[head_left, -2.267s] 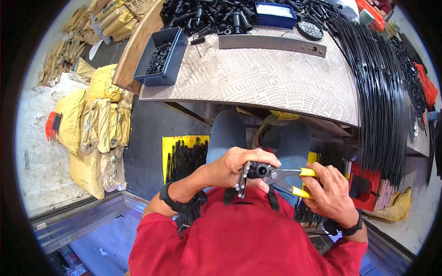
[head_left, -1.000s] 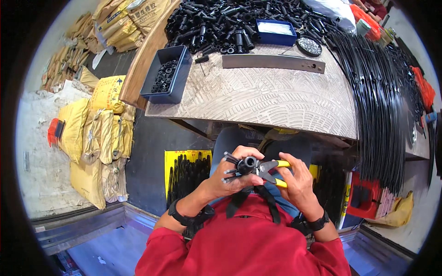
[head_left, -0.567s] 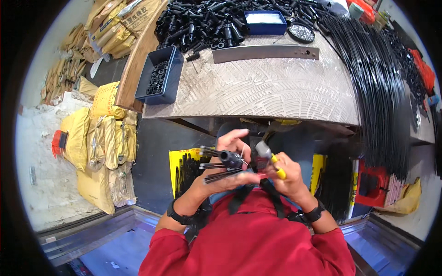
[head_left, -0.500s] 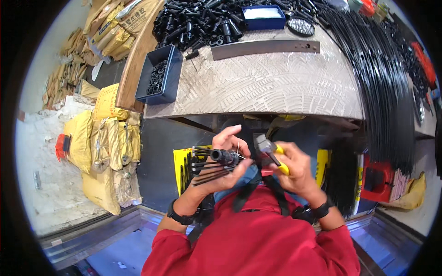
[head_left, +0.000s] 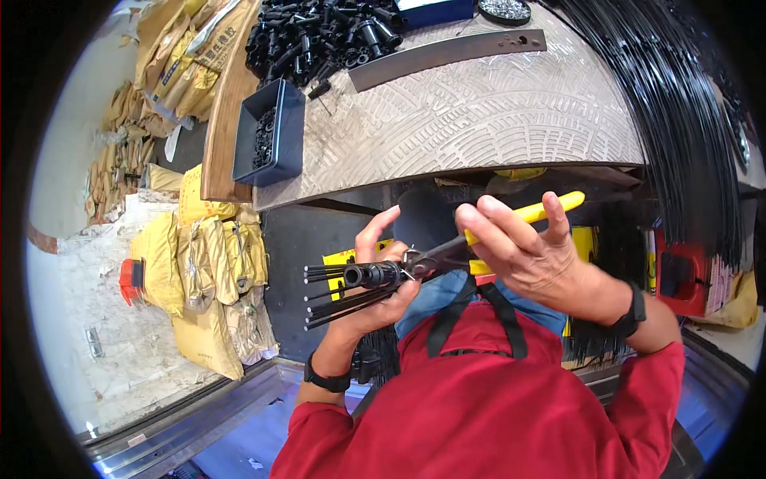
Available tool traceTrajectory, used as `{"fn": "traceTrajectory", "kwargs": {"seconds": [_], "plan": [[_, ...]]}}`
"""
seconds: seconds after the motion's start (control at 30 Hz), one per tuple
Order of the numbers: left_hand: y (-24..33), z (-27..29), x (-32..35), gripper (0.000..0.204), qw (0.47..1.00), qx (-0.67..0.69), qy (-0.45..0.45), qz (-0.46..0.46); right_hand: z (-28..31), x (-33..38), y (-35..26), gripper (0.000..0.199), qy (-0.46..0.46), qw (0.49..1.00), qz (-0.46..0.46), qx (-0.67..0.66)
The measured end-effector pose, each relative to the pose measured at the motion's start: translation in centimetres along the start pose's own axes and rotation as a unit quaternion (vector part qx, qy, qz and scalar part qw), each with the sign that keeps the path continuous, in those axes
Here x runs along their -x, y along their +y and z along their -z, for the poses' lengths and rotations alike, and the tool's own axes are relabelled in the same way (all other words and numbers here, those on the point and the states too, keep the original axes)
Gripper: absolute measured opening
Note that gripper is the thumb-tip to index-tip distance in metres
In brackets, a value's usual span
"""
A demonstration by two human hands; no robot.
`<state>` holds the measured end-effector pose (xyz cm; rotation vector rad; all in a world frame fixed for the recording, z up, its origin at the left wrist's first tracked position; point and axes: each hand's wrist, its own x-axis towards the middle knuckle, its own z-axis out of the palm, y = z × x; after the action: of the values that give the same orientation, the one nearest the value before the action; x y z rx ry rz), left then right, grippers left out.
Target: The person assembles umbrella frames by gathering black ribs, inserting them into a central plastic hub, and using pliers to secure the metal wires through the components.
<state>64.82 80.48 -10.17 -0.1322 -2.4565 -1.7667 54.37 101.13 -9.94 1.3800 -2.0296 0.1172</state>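
Crimping step: left hand [head_left: 375, 275] grips the black tube-and-thin-rods bundle [head_left: 359, 279] pointing nine o'clock while right hand [head_left: 523, 251] loosely holds yellow-handled pliers [head_left: 479, 247], which likely need squeezing next.

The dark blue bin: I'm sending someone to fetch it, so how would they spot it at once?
Start at the grey patterned worktop. At its left end, beside the wooden plank, stands the dark blue bin. It is the only open rectangular box there, holding small black parts, just below the loose heap of black tubes.
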Motion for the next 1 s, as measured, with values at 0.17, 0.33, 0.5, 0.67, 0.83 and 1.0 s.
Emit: {"fn": "traceTrajectory", "kwargs": {"seconds": [0.17, 0.33, 0.5, 0.67, 0.83, 1.0], "plan": [[1.6, 0.1, -1.5, 0.067, 0.976, -0.21, -0.013, -0.062, 0.7, 1.1, -1.3, 0.023, -0.003, 0.997, -0.059, -0.046], [1.6, 0.1, -0.6, 0.083, 0.978, 0.182, -0.039, 0.091, 2.7, 0.2, 4.0, 0.024, -0.206, 0.841, 0.032, -0.499], [0.5, 0.1, -1.5, 0.056, 0.974, 0.17, -0.129, -0.075, 1.3, 1.6, 4.3, 0.05, -0.408, 0.285, -0.142, -0.856], [-0.2, -0.9, 0.0, 0.056, 0.985, 0.166, -0.037, 0.004, 3.4, 1.0, 3.1, 0.038, -0.2, 0.873, -0.003, -0.445], [0.7, -1.5, -0.4, 0.056, 0.987, 0.157, -0.003, 0.043, 3.8, 0.3, 3.1, 0.028, -0.154, 0.93, -0.035, -0.332], [0.4, -1.5, -0.8, 0.061, 0.987, 0.156, 0.001, 0.037, 3.8, -1.4, 3.4, 0.036, -0.13, 0.977, -0.009, -0.167]]}}
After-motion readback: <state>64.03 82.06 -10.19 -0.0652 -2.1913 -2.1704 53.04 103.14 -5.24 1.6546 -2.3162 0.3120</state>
